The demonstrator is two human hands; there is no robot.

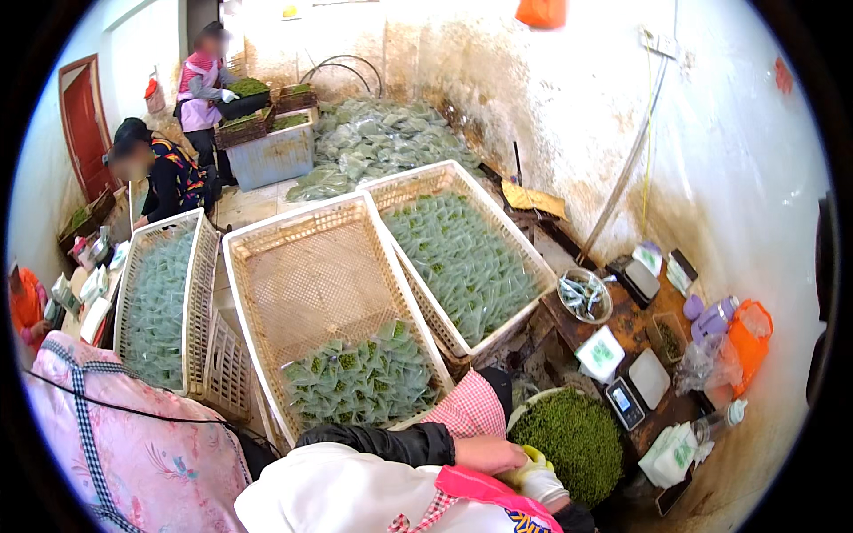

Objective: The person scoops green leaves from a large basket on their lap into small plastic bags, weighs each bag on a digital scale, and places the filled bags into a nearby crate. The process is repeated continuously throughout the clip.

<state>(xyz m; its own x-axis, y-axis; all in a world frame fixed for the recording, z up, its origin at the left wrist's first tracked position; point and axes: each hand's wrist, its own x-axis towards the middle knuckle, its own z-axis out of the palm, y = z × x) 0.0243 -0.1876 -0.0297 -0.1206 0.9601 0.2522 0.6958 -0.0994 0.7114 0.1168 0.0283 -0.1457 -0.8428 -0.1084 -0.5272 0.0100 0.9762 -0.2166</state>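
My left hand (492, 455), bare below a black sleeve, reaches across the white apron with its fingertips against my right hand. My right hand (541, 482) wears a white and yellow glove; its fingers are partly hidden behind the left. Just beyond both hands is a round tub heaped with small green buds or leaves (566, 443). A white plastic crate (306, 253) ahead has clear bags of green contents (360, 376) packed upright at its near end. Another crate (526, 266) to its right is filled with similar bags (460, 260).
A wooden table (580, 333) at right holds digital scales (625, 403), a bowl of small packets (585, 296) and bag stacks (670, 453). A filled crate (160, 300) stands left, near a co-worker in pink (133, 433). Other people work farther back, near a bag pile (380, 143).
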